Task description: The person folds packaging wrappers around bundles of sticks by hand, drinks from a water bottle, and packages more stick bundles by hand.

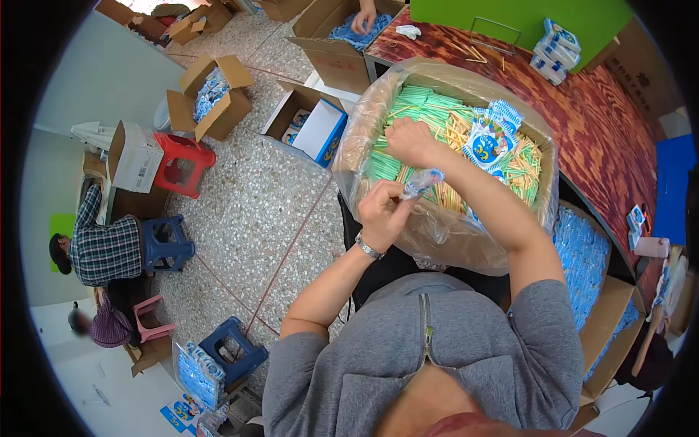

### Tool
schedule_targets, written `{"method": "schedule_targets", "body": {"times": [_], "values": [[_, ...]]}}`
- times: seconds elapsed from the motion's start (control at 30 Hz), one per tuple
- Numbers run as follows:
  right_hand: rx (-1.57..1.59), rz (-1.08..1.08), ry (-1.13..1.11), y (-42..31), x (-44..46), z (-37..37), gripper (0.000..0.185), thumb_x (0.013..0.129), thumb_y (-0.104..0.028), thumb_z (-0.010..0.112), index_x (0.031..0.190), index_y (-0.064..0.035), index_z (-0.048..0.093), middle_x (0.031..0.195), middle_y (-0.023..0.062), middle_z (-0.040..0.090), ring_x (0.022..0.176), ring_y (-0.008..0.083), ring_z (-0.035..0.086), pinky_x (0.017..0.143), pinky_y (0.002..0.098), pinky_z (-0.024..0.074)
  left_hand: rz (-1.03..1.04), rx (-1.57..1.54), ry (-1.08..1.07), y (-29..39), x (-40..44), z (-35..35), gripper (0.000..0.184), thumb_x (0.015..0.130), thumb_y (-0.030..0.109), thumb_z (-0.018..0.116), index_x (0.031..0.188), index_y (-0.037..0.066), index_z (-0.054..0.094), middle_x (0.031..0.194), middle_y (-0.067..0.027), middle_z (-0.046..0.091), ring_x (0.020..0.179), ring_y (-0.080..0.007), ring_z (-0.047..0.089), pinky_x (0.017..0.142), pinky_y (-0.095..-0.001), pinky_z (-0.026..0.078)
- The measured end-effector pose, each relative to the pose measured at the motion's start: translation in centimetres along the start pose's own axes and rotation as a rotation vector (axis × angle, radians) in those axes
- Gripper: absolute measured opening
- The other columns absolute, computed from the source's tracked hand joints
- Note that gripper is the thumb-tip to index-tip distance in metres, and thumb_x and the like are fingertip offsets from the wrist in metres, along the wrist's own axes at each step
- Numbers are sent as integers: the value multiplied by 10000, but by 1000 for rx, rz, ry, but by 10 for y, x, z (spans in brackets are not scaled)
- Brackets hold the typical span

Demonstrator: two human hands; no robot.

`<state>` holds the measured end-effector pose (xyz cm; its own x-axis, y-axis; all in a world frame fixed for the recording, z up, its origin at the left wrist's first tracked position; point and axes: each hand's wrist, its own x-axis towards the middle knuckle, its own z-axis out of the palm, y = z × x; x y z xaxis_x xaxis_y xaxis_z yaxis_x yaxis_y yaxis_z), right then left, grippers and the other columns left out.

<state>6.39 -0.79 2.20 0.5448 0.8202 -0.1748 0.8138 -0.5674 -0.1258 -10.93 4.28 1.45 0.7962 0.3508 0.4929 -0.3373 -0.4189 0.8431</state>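
My left hand (382,215) pinches a small clear plastic packet with blue print (422,182) above the near rim of a large carton. A metal watch (369,247) is on that wrist. My right hand (413,143) reaches over the carton, its fingers curled down at the thin green sticks (429,102); what the fingertips hold is hidden. Tan sticks (457,131) lie mixed with the green ones. On top of them, right of my right hand, rests a pile of blue-and-white printed packets (489,142). Clear plastic lines the carton (368,120) and folds over its edge.
A red-brown patterned table (582,124) runs behind the carton, bearing stacked packs (557,51). Below it sits a box of blue packets (581,255). A blue-white box (320,131) stands left. Another person's hand (364,18) is farther back; a plaid-shirted person (109,251) sits left.
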Motion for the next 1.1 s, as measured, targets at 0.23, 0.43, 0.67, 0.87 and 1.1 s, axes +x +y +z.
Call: {"method": "schedule_targets", "body": {"times": [0.23, 0.43, 0.67, 0.87, 1.1], "values": [[47, -24, 55, 17, -4, -5, 246, 888, -241, 561, 1012, -35, 613, 1025, 135, 657, 995, 316, 616, 780, 464, 512, -292, -154, 37, -11, 5, -1, 172, 776, 63, 782, 820, 19, 622, 743, -40, 631, 599, -86, 594, 520, -239, 458], [957, 24, -1, 53, -61, -80, 239, 962, -254, 525, 899, -26, 495, 772, 154, 628, 676, 341, 617, 620, 435, 486, -263, 60, -18, -12, 23, 3, 211, 758, 125, 797, 819, 14, 629, 733, -87, 636, 584, -149, 618, 530, -285, 483], [318, -293, -4, 69, -117, -142, 280, 939, -265, 559, 917, 10, 514, 702, 210, 580, 702, 385, 594, 645, 478, 449, 12, 268, -24, -7, 50, 16, 213, 753, 137, 801, 828, 17, 643, 743, -101, 648, 581, -203, 624, 535, -313, 494], [87, -213, -170, 63, -119, -153, 270, 909, -255, 606, 924, 11, 560, 775, 231, 629, 788, 417, 623, 685, 500, 468, 150, 312, -47, -4, 56, 25, 220, 731, 107, 797, 846, 18, 633, 757, -109, 633, 648, -260, 610, 586, -351, 489], [-126, -194, -240, 48, -112, -168, 372, 835, -311, 701, 929, 32, 592, 769, 228, 640, 761, 414, 632, 693, 489, 497, 246, 287, -52, -5, 62, 36, 233, 724, 87, 794, 874, 9, 634, 786, -121, 631, 695, -283, 615, 603, -362, 493]]}}
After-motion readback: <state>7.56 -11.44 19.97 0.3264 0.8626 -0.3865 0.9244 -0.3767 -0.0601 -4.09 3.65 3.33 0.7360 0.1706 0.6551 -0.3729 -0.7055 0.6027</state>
